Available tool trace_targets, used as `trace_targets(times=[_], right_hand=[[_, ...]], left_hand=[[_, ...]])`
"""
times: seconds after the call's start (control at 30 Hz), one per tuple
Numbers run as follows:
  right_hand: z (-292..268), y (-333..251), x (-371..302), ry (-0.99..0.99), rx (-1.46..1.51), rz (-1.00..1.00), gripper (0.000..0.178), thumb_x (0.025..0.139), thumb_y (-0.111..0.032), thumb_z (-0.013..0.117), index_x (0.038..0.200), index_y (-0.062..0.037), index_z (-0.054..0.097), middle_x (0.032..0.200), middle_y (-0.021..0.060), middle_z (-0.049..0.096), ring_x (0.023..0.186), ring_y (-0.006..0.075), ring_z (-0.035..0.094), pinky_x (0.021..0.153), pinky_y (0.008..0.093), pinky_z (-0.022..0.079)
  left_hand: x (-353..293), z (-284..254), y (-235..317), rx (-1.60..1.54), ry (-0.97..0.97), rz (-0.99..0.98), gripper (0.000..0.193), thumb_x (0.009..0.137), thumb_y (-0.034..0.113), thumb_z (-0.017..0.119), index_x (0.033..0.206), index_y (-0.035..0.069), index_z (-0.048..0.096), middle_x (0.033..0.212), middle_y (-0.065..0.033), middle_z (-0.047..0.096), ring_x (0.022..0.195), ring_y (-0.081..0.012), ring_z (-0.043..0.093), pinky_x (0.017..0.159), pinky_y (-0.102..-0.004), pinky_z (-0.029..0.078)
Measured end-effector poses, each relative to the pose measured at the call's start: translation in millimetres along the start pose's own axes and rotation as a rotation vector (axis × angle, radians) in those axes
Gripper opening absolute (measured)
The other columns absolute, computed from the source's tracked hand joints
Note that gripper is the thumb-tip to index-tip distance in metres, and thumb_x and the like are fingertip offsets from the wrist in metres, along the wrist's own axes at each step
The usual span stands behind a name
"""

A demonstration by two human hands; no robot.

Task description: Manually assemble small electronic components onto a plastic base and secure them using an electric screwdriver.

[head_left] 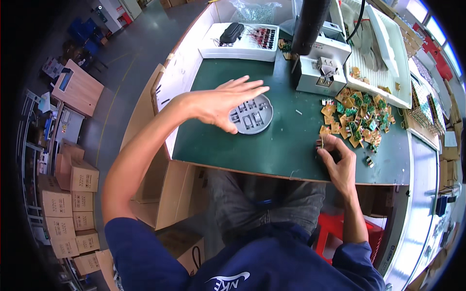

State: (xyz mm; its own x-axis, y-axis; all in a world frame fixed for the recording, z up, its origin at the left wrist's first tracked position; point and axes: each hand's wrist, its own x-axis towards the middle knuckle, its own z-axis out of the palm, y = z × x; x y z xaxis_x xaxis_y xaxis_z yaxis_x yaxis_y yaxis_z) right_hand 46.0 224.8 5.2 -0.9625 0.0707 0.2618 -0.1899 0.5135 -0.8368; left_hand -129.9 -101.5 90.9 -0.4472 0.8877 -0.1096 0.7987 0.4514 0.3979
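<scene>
My left hand point(224, 103) reaches over a round grey plate point(262, 127) with small dark metal parts in its recesses. The fingers are stretched out and the thumb stands apart at the plate's left rim. Whether the hand touches the plate I cannot tell. Near the table's front right, my right hand point(339, 157) is closed in a pinch on a small circuit board point(320, 142), mostly covered by the fingertips. Just beyond it spreads a loose heap of small orange and green circuit boards point(357, 116).
A grey metal bench machine point(315, 80) stands behind the heap, beside a thick black post point(310, 24). A white foam tray point(238, 52) holds a black case and red-and-black parts. At right lies a white ribbed tray point(383, 82) with gloves. Cardboard boxes point(60, 203) are stacked at left.
</scene>
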Motion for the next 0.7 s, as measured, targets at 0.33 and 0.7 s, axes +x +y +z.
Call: trace_targets(times=[0.33,0.7], right_hand=[[0,-2,-1,0.024,0.000,-0.024,0.034,0.086,0.000,0.076,0.119,0.0006,0.069,0.089,0.0077,0.073,0.077,0.0129,0.069,0.075,0.0279,0.054],[0,-5,-2,0.028,-0.089,-0.076,0.036,0.085,-0.001,0.077,0.120,-0.0009,0.069,0.086,0.0075,0.071,0.077,0.0143,0.069,0.075,0.0283,0.054]], left_hand=[[-31,87,81,-0.039,0.508,-0.583,0.104,0.083,0.055,0.078,0.152,-0.009,0.033,0.144,-0.0326,0.044,0.127,-0.0491,0.050,0.108,-0.0556,0.041],[6,123,69,0.180,0.852,-0.610,0.108,0.079,0.054,0.082,0.153,-0.008,0.033,0.137,-0.0319,0.049,0.121,-0.0484,0.052,0.107,-0.0528,0.041]])
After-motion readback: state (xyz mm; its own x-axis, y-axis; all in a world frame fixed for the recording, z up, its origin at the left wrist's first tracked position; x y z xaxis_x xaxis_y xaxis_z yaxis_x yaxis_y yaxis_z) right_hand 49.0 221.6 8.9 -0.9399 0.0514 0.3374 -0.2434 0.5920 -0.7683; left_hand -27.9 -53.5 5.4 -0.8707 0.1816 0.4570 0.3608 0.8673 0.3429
